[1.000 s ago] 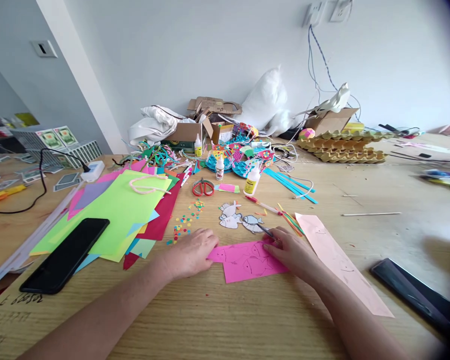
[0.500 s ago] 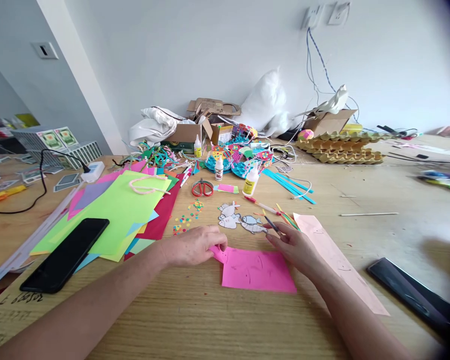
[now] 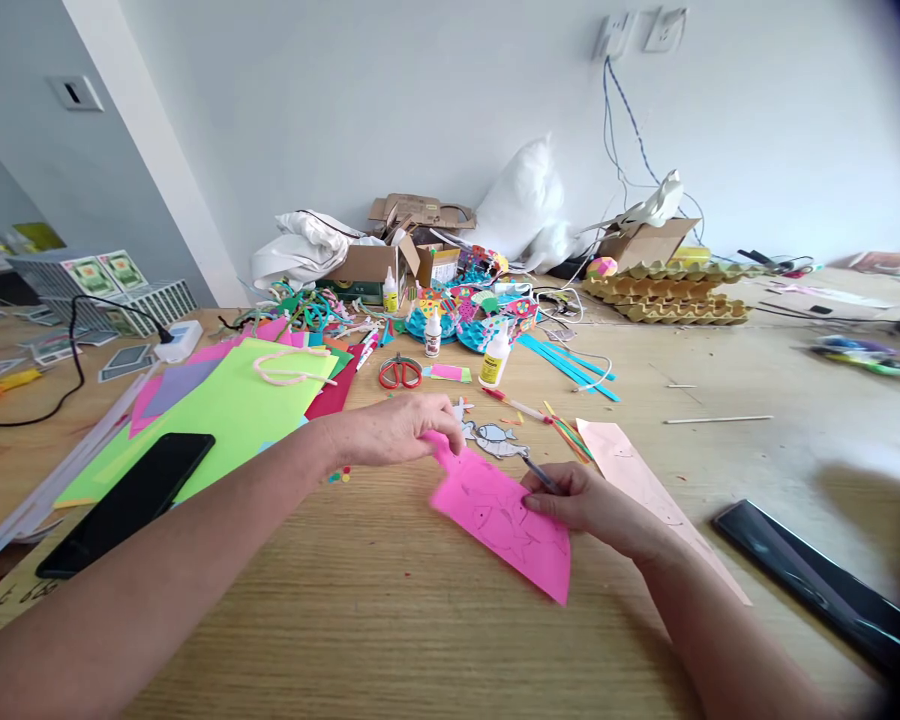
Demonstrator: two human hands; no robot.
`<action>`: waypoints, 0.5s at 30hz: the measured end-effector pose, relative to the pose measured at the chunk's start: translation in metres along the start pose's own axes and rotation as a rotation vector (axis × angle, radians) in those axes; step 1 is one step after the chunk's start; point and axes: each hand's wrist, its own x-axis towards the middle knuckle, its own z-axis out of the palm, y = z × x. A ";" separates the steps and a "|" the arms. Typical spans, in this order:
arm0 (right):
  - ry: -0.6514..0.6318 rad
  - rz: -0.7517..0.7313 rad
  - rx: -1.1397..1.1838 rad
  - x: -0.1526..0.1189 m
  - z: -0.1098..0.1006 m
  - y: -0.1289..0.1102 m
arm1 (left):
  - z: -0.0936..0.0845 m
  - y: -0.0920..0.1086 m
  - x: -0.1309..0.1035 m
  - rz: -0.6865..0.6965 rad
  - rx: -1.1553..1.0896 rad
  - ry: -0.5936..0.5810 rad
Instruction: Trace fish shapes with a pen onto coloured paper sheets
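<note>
My left hand [image 3: 397, 428] pinches the narrow upper-left strip of a bright pink paper [image 3: 506, 540]. At the sheet's upper right edge, my right hand [image 3: 589, 502] grips the same paper between thumb and fingers, with a dark pen [image 3: 543, 475] tucked in the fingers. Pencil outlines of fish are drawn on the sheet, which is tilted and seems lifted off the table. Just beyond it lie grey-and-white fish cutouts [image 3: 501, 442], partly hidden by my left hand. A pale peach paper strip [image 3: 637, 470] with small drawn marks lies right of my right hand.
Red-handled scissors [image 3: 400, 373] and a glue bottle [image 3: 495, 360] stand beyond the hands. A black phone [image 3: 127, 505] rests on green paper [image 3: 247, 400] at left. At right lies a shiny black object [image 3: 810, 580]; egg trays [image 3: 660, 295] are stacked behind.
The pink paper has turned clockwise, its right end swinging down towards me. My right hand, earlier beside the sheet with the pen, now grips its edge. The view has shifted slightly.
</note>
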 end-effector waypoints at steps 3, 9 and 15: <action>0.149 0.023 0.014 -0.012 -0.007 -0.004 | 0.000 -0.009 -0.001 -0.113 0.038 0.148; 0.658 0.207 0.119 -0.058 -0.031 0.008 | 0.018 -0.011 -0.018 -0.202 0.017 0.278; 0.851 0.334 -0.001 -0.088 -0.049 0.050 | 0.071 0.009 -0.042 -0.053 -0.014 0.000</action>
